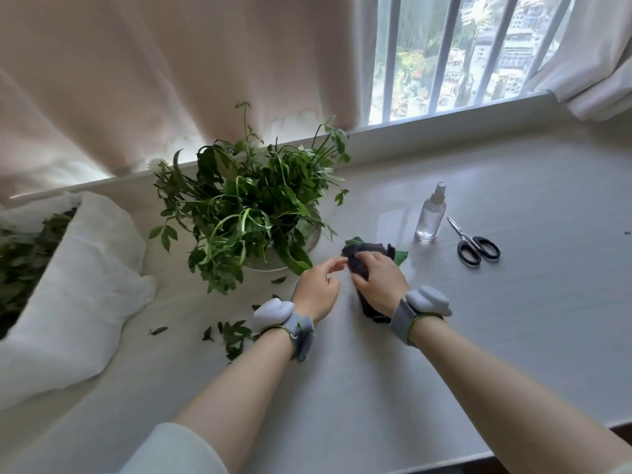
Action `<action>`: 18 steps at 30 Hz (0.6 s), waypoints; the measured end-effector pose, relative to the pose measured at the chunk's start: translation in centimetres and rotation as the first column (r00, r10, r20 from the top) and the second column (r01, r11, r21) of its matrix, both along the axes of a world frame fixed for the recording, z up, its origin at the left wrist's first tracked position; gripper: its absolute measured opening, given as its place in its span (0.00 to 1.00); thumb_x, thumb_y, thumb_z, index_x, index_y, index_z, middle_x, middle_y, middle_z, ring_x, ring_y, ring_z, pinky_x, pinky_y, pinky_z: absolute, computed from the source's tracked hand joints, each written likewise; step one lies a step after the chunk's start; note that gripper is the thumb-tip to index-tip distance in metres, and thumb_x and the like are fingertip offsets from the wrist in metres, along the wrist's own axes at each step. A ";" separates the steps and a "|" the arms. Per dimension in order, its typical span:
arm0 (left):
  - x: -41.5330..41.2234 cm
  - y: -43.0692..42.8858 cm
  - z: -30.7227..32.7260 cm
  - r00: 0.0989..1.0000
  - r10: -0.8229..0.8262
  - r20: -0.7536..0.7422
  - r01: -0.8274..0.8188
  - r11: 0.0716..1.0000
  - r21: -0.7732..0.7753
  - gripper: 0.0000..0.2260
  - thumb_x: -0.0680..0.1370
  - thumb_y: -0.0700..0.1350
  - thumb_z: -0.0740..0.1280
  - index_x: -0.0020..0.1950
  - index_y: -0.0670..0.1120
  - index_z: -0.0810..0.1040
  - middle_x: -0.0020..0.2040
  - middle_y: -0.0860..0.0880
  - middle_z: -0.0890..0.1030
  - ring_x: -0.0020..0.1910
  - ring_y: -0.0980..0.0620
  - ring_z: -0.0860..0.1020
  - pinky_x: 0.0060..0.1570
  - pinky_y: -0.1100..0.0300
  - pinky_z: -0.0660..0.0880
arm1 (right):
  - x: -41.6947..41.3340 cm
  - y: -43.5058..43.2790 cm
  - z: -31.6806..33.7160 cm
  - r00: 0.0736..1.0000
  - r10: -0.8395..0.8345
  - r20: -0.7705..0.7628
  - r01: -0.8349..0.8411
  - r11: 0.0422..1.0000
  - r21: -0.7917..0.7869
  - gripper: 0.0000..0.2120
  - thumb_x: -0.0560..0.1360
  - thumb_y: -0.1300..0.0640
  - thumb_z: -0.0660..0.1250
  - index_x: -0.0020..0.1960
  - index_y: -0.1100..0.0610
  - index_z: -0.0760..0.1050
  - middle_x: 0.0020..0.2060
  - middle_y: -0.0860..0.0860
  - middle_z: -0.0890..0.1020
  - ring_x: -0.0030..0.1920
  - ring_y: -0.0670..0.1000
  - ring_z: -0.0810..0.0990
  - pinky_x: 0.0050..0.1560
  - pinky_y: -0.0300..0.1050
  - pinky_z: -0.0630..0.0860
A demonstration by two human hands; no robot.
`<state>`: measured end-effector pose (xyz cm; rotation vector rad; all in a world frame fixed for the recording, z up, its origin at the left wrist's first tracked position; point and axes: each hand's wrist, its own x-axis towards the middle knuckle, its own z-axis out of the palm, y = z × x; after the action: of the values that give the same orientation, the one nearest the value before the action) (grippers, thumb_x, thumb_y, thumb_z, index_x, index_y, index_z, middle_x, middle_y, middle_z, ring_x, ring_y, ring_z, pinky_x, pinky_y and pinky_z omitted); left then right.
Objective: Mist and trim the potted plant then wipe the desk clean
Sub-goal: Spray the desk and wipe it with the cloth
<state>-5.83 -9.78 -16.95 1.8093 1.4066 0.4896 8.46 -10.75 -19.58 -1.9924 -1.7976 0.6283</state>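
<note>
A leafy green potted plant (246, 206) stands in a pale pot on the white desk (478, 336), left of centre. Just right of the pot lies a dark cloth (367, 251) with a few cut leaves (400, 256) at its edges. My right hand (379, 278) lies on top of the cloth, fingers curled round a fold of it. My left hand (316, 285) hovers beside it with loosely bent fingers, holding nothing. A clear spray bottle (431, 213) stands upright to the right, and black-handled scissors (473, 242) lie beside it.
Several cut leaves (232, 333) are scattered on the desk in front of the pot. A white sheer curtain (78, 278) is bunched on the desk at the left. The window sill and bars run along the back. The desk's front edge (513, 449) is at lower right.
</note>
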 end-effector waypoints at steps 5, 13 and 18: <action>-4.1 -1.0 0.6 0.995 -0.024 -0.097 0.034 0.995 0.099 0.19 0.75 0.33 0.58 0.62 0.46 0.78 0.58 0.49 0.82 0.59 0.53 0.78 0.61 0.61 0.72 | -1.8 -1.2 -2.6 0.947 0.027 0.319 0.029 0.985 -0.171 0.34 0.81 0.41 0.49 0.79 0.54 0.38 0.78 0.52 0.40 0.77 0.56 0.39 0.76 0.50 0.39; -10.6 -1.8 0.5 0.988 0.057 -0.145 -0.021 0.971 0.239 0.17 0.72 0.44 0.56 0.53 0.47 0.82 0.47 0.51 0.84 0.47 0.50 0.81 0.49 0.55 0.77 | -5.0 -2.7 -2.7 0.933 0.193 0.303 -0.166 0.980 -0.111 0.26 0.83 0.51 0.45 0.79 0.51 0.39 0.78 0.47 0.42 0.78 0.51 0.40 0.75 0.46 0.38; -14.3 -2.3 0.8 0.943 0.109 -0.314 0.022 0.922 0.387 0.17 0.73 0.45 0.55 0.48 0.48 0.83 0.45 0.54 0.84 0.42 0.54 0.78 0.36 0.68 0.69 | -4.6 -1.7 -2.1 0.950 0.166 0.263 -0.145 0.985 -0.096 0.26 0.83 0.52 0.48 0.79 0.49 0.45 0.78 0.46 0.47 0.78 0.50 0.45 0.75 0.45 0.45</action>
<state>-20.18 -12.12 -16.13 2.2641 1.6692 0.5330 3.83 -12.43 -21.70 -2.0841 -2.1384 0.4944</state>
